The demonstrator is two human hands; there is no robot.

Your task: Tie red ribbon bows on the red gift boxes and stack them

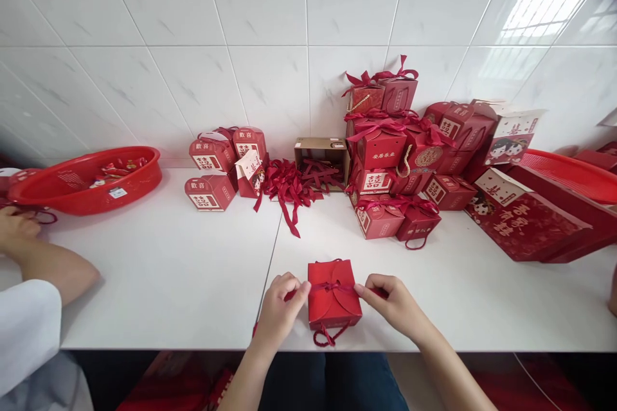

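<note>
A small red gift box (332, 302) with petal-shaped flaps stands on the white table (183, 282) near its front edge. A red ribbon (332, 286) runs across the top of the box, knotted at the middle. My left hand (282, 305) pinches the ribbon's left end beside the box. My right hand (388, 300) pinches the right end on the other side. A red cord handle (328, 336) hangs below the box over the table edge.
Against the tiled wall sit a heap of finished red boxes (385, 154), a cardboard box of loose ribbons (318, 170) and three small boxes (219, 167). Red baskets stand far left (87, 183) and far right (573, 173). Another person's arm in a white sleeve (33, 270) rests at the left.
</note>
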